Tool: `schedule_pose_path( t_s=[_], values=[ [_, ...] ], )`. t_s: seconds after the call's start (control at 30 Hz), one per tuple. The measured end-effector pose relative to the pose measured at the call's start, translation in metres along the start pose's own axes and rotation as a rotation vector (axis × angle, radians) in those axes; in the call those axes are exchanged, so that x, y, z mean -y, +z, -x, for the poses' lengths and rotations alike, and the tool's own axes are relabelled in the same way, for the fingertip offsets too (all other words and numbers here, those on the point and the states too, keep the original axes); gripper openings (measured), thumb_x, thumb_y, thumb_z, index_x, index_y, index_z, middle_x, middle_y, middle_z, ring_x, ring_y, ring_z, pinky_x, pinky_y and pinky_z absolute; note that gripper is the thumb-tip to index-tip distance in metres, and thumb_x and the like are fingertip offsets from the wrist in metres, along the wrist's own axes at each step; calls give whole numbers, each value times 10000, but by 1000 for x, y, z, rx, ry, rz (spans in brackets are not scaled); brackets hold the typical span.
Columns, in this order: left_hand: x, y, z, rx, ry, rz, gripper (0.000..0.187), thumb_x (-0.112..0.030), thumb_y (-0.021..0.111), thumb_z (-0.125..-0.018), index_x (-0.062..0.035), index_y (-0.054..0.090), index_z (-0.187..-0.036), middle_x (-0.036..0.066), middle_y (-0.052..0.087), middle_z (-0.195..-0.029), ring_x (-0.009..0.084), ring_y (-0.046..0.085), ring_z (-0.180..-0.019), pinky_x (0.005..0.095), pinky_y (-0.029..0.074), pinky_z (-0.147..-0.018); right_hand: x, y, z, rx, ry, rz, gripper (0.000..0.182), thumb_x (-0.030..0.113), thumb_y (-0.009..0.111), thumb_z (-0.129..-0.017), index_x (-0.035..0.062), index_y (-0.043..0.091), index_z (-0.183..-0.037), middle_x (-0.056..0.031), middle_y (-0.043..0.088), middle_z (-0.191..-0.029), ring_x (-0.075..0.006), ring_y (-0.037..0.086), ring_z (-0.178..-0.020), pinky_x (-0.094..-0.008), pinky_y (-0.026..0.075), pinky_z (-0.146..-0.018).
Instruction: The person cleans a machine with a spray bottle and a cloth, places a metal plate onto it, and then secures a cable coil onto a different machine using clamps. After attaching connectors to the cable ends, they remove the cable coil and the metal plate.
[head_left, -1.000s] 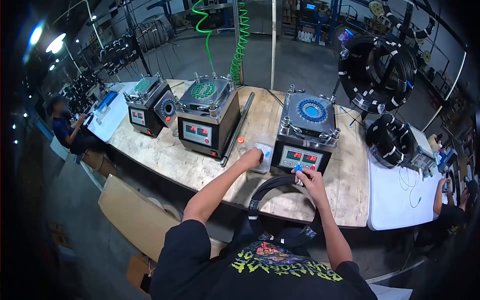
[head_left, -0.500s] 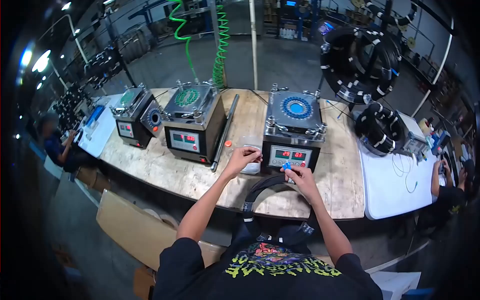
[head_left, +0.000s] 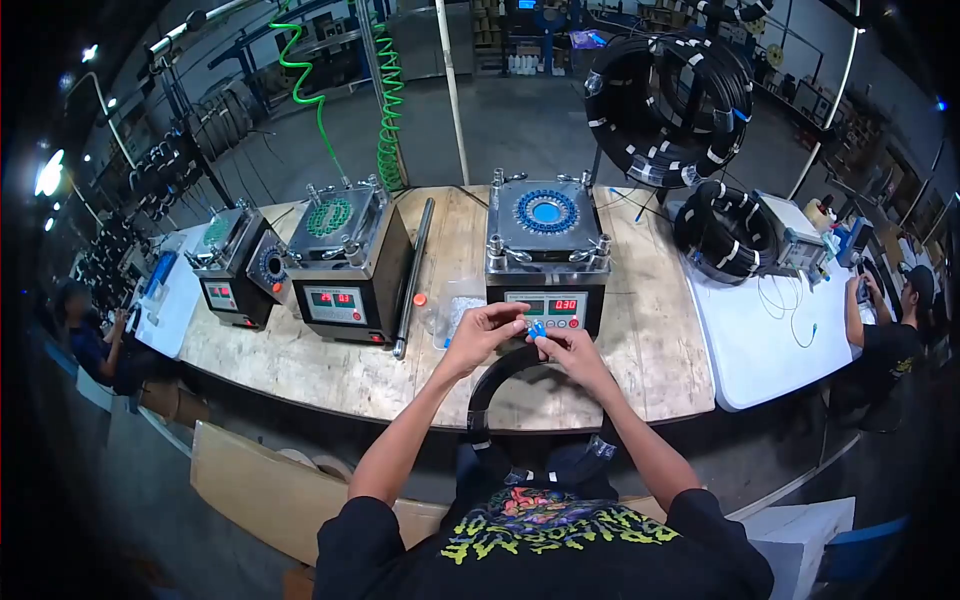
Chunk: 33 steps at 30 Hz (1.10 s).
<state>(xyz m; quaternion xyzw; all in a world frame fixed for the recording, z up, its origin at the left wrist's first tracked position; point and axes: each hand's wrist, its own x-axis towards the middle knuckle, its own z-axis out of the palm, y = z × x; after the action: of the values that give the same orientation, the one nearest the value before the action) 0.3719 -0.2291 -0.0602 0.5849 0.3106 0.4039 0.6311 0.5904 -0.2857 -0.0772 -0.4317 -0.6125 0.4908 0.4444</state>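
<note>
My right hand (head_left: 575,358) pinches a small blue connector (head_left: 539,330) in front of the right-hand machine (head_left: 545,290). My left hand (head_left: 484,338) is beside it, thumb and fingers closed together close to the connector; anything between those fingertips is too small to make out. Below both hands a coil of black cable (head_left: 484,392) hangs over the table's front edge, wrapped in places with clear and white tape. Behind my left hand lies a clear plastic bag (head_left: 461,303) with small pale pieces in it.
On the wooden table (head_left: 390,378) stand a middle machine (head_left: 338,290), a left machine (head_left: 232,285) and a metal bar (head_left: 414,280). An orange cap (head_left: 420,299) lies near the bar. Black cable coils (head_left: 728,235) are at the right. Co-workers sit at both side tables.
My left hand has moved from beside the plastic bag to the connector in my right hand. The camera view has shifted. The right-hand machine's display now reads 0.30.
</note>
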Motion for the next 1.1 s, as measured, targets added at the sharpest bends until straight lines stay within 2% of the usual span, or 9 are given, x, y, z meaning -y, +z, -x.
schedule_pose_path(
  t_s=[0.07,0.17,0.27,0.47,0.67,0.8,0.9,1.0,1.1],
  values=[
    [1,-1,0,23,52,20,336,-49,733,-963,-6,674,-1291,35,699,-1075,93,660,-979,256,539,-884,-7,-1,-2,-2,-1,13,291,257,639,-1036,-17,733,-1060,21,637,-799,-65,566,-766,-245,467,-721],
    [-6,3,2,29,61,35,328,-18,739,-948,-10,663,-1267,37,700,-1072,87,655,-980,252,540,-879,-4,-1,-3,-1,-26,57,299,276,652,-1026,-15,721,-1001,17,645,-787,-67,566,-736,-255,464,-691],
    [6,0,0,-5,122,-30,244,-12,738,-947,2,676,-1182,39,708,-1049,84,662,-960,252,549,-857,-4,-1,-3,-13,-26,67,314,287,660,-1021,-19,724,-988,11,648,-765,-68,567,-713,-266,460,-662],
    [-2,10,6,-133,186,-296,74,20,717,-930,39,712,-1002,75,769,-933,100,717,-859,255,577,-772,-9,0,-2,-31,1,106,308,278,661,-1022,-20,738,-1041,14,646,-747,-66,573,-703,-261,463,-655],
    [4,16,12,-212,268,-319,70,47,701,-911,60,722,-977,113,787,-976,123,737,-882,271,590,-787,-9,7,-1,-84,25,33,282,238,664,-1020,-24,735,-1097,11,645,-755,-67,578,-712,-255,471,-668],
    [10,21,15,-249,315,-391,93,43,713,-910,57,741,-997,107,786,-971,127,739,-881,274,590,-779,-5,10,-1,-96,-3,-6,284,243,666,-1020,-22,736,-1094,9,647,-757,-68,576,-715,-255,468,-665],
    [7,25,19,-227,314,-361,177,8,682,-953,34,723,-1123,97,783,-946,131,735,-884,271,579,-805,-9,7,-1,-92,-40,34,270,234,663,-1020,-13,744,-1092,0,661,-766,-70,562,-705,-265,457,-650],
    [2,24,21,-160,216,-150,286,-34,625,-1004,6,651,-1286,107,770,-1047,147,718,-952,285,562,-852,-16,3,0,-84,-54,94,245,212,660,-1020,-1,754,-1095,-18,685,-790,-82,556,-714,-285,453,-649],
    [18,12,20,-130,281,-408,374,-79,610,-1022,-21,568,-1389,151,722,-1167,201,697,-1020,309,542,-897,1,-3,6,-99,-100,191,233,197,662,-1020,12,761,-1121,-50,719,-853,-121,574,-797,-304,465,-701]
  ],
)
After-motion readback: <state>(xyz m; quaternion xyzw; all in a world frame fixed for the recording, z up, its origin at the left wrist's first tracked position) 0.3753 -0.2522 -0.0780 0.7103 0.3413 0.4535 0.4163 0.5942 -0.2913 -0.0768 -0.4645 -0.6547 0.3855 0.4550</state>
